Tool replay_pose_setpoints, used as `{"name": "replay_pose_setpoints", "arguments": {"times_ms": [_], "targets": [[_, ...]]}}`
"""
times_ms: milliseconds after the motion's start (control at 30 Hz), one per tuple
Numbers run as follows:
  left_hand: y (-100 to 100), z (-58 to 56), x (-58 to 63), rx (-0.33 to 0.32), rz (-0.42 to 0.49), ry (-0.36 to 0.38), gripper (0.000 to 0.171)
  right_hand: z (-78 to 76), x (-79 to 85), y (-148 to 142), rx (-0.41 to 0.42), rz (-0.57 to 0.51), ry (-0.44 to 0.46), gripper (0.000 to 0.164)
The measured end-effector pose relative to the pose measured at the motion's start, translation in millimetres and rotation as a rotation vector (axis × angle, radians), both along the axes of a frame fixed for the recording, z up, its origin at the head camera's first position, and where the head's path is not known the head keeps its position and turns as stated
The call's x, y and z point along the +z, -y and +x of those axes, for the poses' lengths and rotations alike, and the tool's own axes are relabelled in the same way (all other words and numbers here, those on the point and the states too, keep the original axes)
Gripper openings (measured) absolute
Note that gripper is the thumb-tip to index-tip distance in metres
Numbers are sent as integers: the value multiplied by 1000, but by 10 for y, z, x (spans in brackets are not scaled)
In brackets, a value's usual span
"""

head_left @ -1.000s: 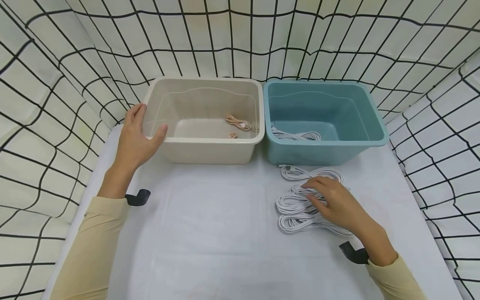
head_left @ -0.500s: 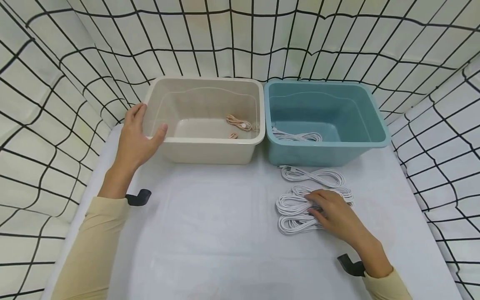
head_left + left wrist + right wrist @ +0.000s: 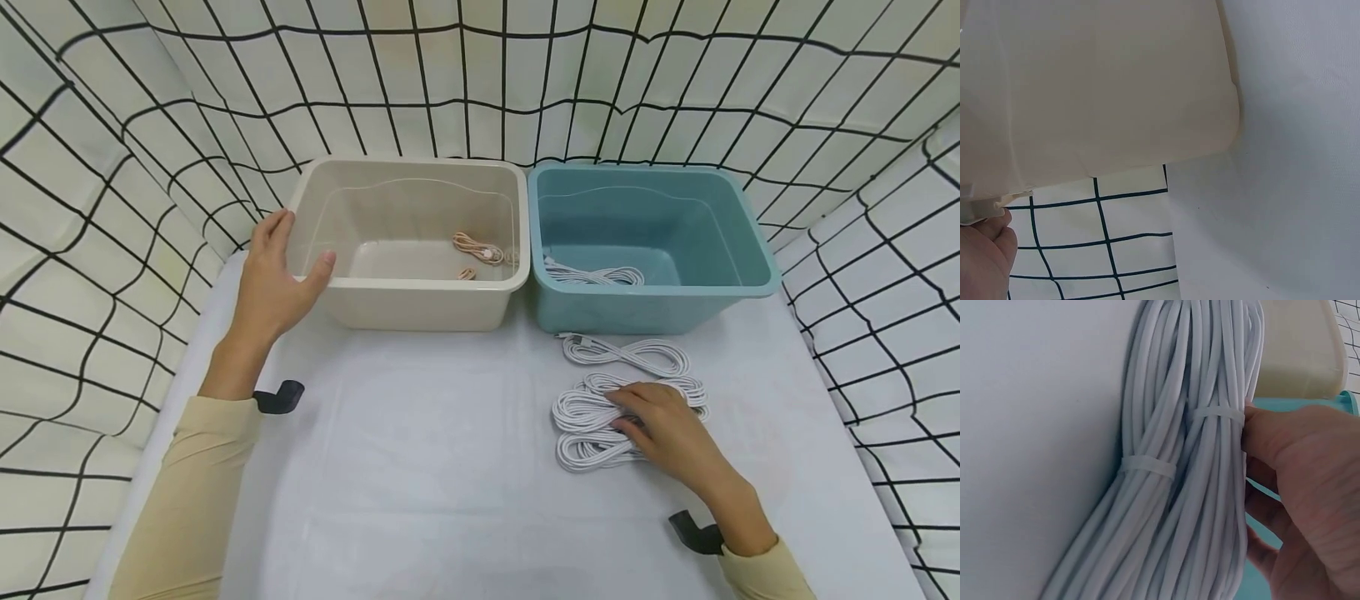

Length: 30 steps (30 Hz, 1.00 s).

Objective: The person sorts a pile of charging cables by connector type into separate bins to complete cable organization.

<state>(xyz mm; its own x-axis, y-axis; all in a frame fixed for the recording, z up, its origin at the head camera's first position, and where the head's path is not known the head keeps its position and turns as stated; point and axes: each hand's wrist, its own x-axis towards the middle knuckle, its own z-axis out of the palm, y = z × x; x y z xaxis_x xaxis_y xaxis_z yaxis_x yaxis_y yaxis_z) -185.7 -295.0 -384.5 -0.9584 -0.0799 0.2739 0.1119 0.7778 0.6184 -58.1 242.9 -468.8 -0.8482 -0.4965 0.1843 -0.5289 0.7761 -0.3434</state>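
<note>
My left hand (image 3: 273, 287) rests at the front left corner of the beige bin (image 3: 412, 307), its fingers along the left rim and thumb spread at the front. In the left wrist view, the fingertips touch the underside of the rim. On the table before the teal bin (image 3: 615, 310), my right hand (image 3: 663, 429) pinches the middle bundle of coiled white cable (image 3: 585, 408). Its thumb presses near the white tie (image 3: 1217, 414). A nearer bundle (image 3: 588, 452) lies against it; a farther bundle (image 3: 630, 353) lies apart, nearer the bin. The hand covers part of both near bundles.
Pinkish-orange coiled cables (image 3: 478, 248) lie inside the beige bin, and white cables (image 3: 592, 272) inside the teal one. The bins stand side by side on a white-covered table (image 3: 420, 450). Black wire mesh (image 3: 502, 75) surrounds the back and sides.
My right hand has moved slightly down and closed on the middle cable bundle, uncovering more of the far bundle. The left hand stays at the beige bin's corner.
</note>
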Motion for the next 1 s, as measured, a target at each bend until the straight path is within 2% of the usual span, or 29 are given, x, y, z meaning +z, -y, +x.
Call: {"name": "replay_pose_setpoints", "arguments": {"times_ms": [267,567,1000], "targets": [[-8,3,-16,-5,9,6,86,20,9,-5,12,-23,-50,38],[-8,14,-37,0,-6,-1,85,18,19,-17,27,-16,-14,36],[2,19,2,-1,-12,-6,85,-12,36,22,38,22,3,34]]}}
